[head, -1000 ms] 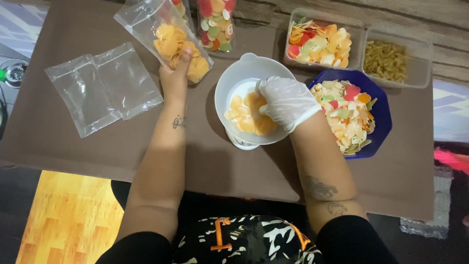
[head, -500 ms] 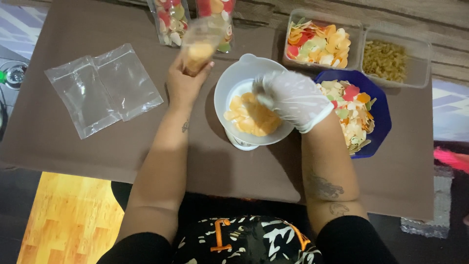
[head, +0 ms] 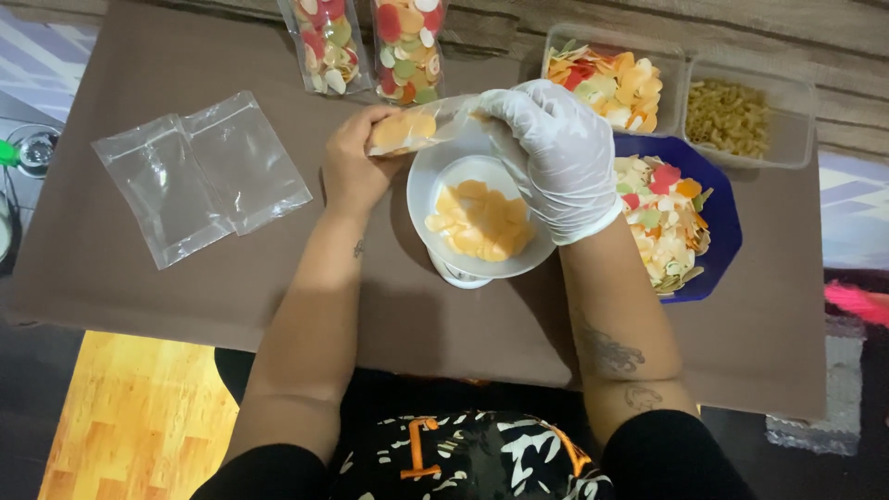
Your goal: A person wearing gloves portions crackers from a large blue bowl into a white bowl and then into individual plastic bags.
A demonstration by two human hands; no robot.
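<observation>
- Gripping the clear bag point(head: 417, 128) of orange crackers, your bare left hand point(head: 356, 167) closes around its left end.
- Your gloved right hand point(head: 556, 153) pinches the bag's right end.
- The bag lies sideways over the white bowl point(head: 426, 199), at its far rim.

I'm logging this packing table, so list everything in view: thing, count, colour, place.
small bag of chips: 1, clear with orange chips, held over the white bowl
white bowl: 1, white, table centre, holds orange chips
blue bowl: 1, blue, right of the white bowl, holds mixed-colour chips
filled bags: 2, clear with red, green, orange and white chips, table's far edge
empty bags: 2, clear, flat on the left
chip tub: 1, clear, mixed chips, far right
pasta tub: 1, clear, yellowish twists, far right corner
table: 1, brown
left hand: bare, gripping the small bag
right hand: white glove, at the bag's other end
</observation>
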